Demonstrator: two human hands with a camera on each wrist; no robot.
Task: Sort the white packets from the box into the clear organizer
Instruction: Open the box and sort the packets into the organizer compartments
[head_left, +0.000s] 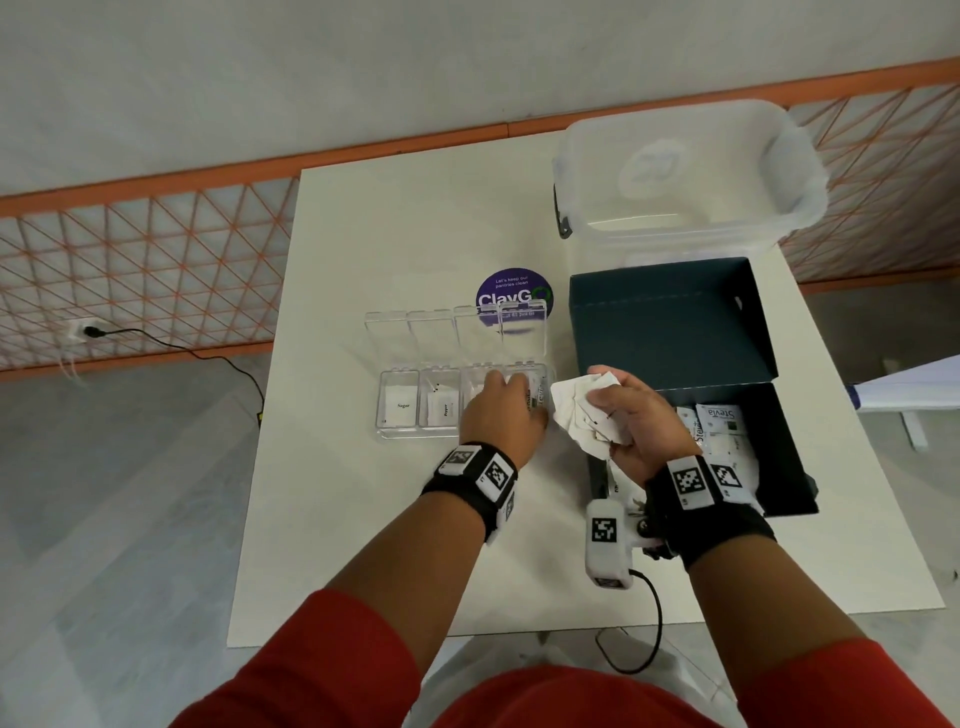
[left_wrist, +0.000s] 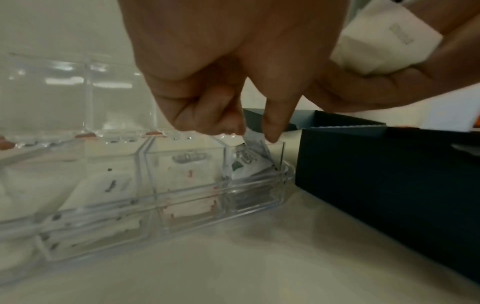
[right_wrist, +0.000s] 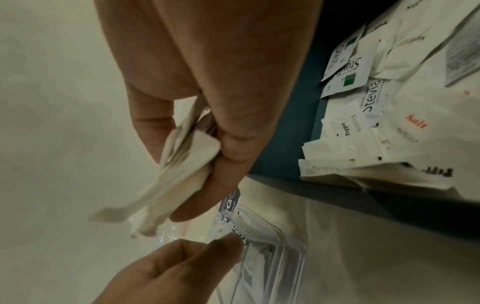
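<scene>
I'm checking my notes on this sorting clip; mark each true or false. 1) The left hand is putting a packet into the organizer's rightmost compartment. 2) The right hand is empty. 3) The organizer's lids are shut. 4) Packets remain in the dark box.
1) True: the left hand pinches a Stevia packet in the rightmost compartment of the organizer.
2) False: the right hand holds a bunch of white packets.
3) False: the lids stand open.
4) True: packets still lie in the dark box.
</scene>
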